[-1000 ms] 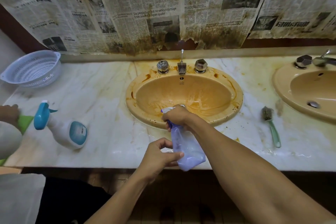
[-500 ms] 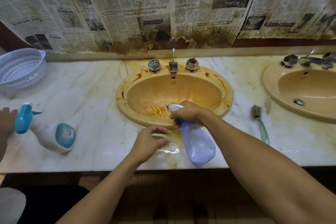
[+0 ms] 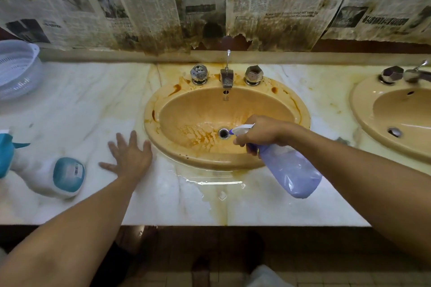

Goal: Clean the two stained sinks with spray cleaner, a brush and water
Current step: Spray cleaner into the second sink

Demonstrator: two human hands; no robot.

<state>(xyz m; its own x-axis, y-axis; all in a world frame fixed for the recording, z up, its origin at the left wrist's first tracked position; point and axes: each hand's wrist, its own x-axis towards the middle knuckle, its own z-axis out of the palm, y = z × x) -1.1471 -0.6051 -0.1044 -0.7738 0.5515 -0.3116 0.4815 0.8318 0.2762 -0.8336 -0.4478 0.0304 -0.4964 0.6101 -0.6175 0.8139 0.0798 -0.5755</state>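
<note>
A tan oval sink [image 3: 300, 112] with brown stains sits in the middle of the marble counter [image 3: 93, 109]. My right hand [image 3: 263, 133] grips the neck of a purple spray bottle [image 3: 291, 172], its white nozzle pointing left over the drain [image 3: 224, 133]. My left hand [image 3: 129, 157] rests flat on the counter left of the sink, fingers spread, holding nothing. A second tan sink [image 3: 363, 109] lies at the right edge. The brush is mostly hidden behind my right forearm; only a grey bit [image 3: 342, 140] shows.
A white and teal spray bottle [image 3: 53, 177] lies on its side at the left. A white colander [image 3: 16, 70] stands at the back left. Stained newspaper [image 3: 186, 7] covers the wall. A puddle [image 3: 214, 184] lies on the counter in front of the sink.
My right hand has carried the purple bottle up and right, over the basin. My left hand moved left and flattened on the counter. The view has shifted closer to the sink.
</note>
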